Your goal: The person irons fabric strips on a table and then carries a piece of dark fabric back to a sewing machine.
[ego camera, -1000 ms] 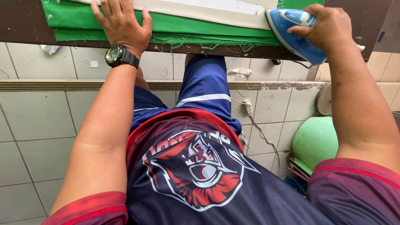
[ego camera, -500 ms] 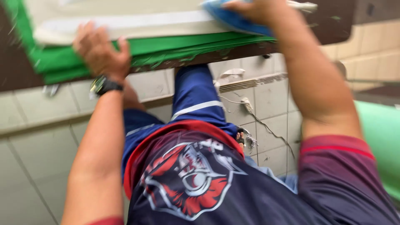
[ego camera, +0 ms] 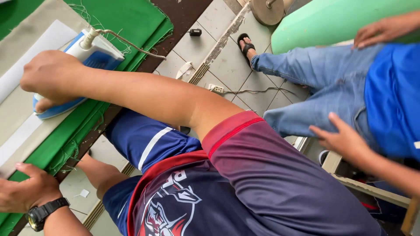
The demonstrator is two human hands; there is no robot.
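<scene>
- Left hand (ego camera: pixel 27 191) at 8 o'clock, fingers flat, pinning green cloth (ego camera: pixel 127 19) at worktop (ego camera: pixel 186 11) edge; could scorch if iron nears.
- Right hand (ego camera: pixel 50 78) at 10 o'clock, wrapped round blue iron (ego camera: pixel 89 54) resting on cloth; lingering risks burning fabric.
- Cord (ego camera: pixel 131 43) at 11 o'clock might snag.

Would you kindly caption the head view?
Right hand presses a blue iron on cloth while left hand steadies green fabric.

One blue iron (ego camera: pixel 83 65), one wristwatch (ego camera: pixel 43 213), one sandal (ego camera: pixel 246 43), one wall socket (ego camera: pixel 215 88).
</scene>
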